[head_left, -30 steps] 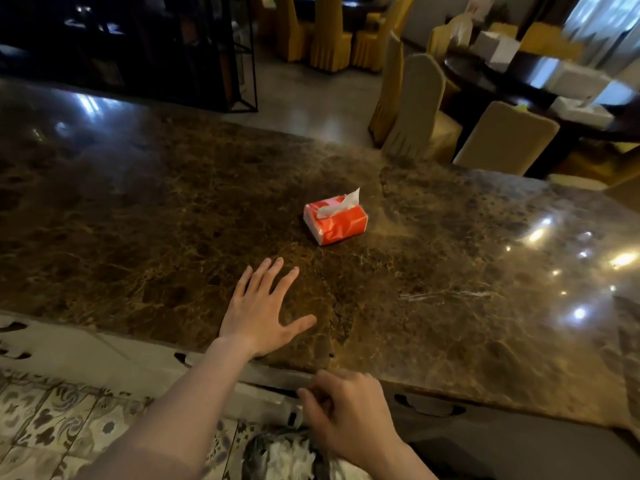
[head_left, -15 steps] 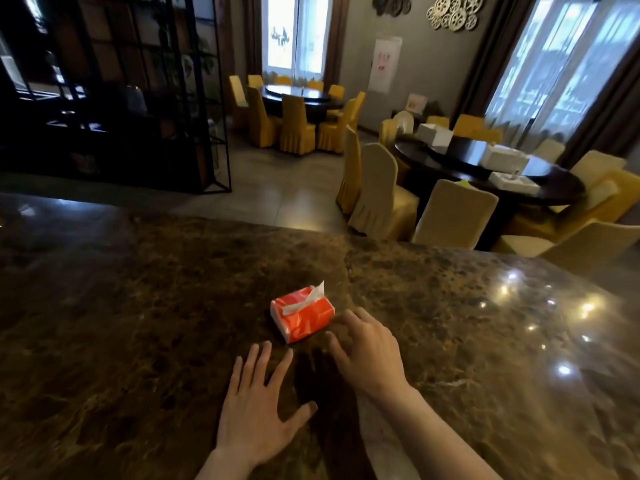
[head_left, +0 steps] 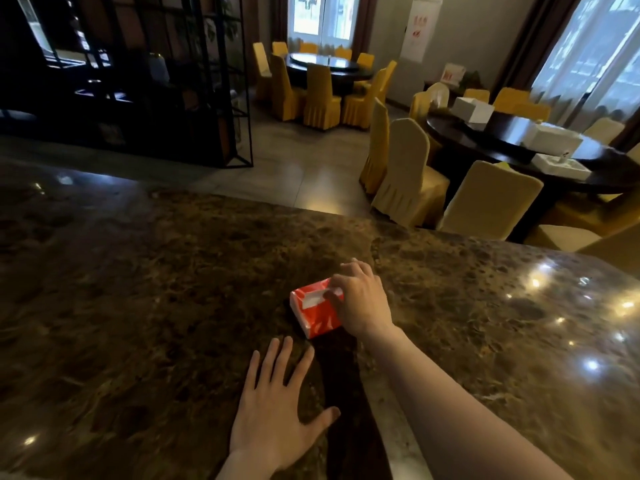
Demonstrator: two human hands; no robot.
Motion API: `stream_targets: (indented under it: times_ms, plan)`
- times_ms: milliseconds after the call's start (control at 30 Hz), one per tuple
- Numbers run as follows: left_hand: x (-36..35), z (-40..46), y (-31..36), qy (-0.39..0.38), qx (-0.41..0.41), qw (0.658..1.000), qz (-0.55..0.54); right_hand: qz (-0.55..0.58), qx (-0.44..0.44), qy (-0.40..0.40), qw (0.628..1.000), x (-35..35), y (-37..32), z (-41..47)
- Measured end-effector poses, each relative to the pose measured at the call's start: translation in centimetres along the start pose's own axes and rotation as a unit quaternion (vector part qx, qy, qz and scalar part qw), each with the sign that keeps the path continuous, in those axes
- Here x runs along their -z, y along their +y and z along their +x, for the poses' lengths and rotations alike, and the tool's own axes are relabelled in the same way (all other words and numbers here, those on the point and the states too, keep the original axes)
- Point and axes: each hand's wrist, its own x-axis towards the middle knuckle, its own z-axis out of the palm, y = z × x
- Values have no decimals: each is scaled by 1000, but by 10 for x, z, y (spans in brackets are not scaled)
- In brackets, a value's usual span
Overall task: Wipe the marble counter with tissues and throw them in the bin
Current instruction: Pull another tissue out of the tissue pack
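Your right hand (head_left: 360, 303) is reaching over the red tissue pack (head_left: 313, 311) just below the middle of the frame, thumb and forefinger closing on the white tissue (head_left: 317, 299) that is poking from the slot on top. Whether the pinch is fully made, you cannot tell; the fingers are covering the pack's right end. Your left hand (head_left: 277, 410) is lying flat in the lower middle of the frame, fingers spread, palm down on the brown marble surface (head_left: 138, 306), holding nothing and sitting near the pack but not touching it.

The pack is a soft plastic wrap, light and squashy, and on polished stone it is likely to be sliding or lifting as you are pulling a sheet. So you are probably wanting to take the tissue low, close to the slot, and draw it straight up, not sideways. The sheet itself is thin and limp and tearing easily if snatched. If the pack is rising with it, your free left hand is well placed for pressing down on the near end of the wrap.

No bin is showing in this view. Beyond the surface, in the upper part of the frame, yellow-covered chairs (head_left: 408, 171) are standing around dark round tables (head_left: 512, 140).
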Motion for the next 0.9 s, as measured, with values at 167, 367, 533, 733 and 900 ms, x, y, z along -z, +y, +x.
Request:
stream_targets:
  times_ms: [167,367,533,733,900]
  plan:
    - [-6,0,-1,21,2,1000,-3,60,-9,67,996,22,-4,6]
    - [-11,0,-1,41,9,999,-14,104,-40,150,982,58,-12,4]
    - [-15,-1,-1,55,9,998,-8,118,-82,101,984,77,-9,-1]
    - [-15,-2,-1,59,4,998,-13,179,-149,113,966,80,-5,-3]
    - [-14,-3,-3,62,-1,998,-12,210,-168,122,955,87,6,-1]
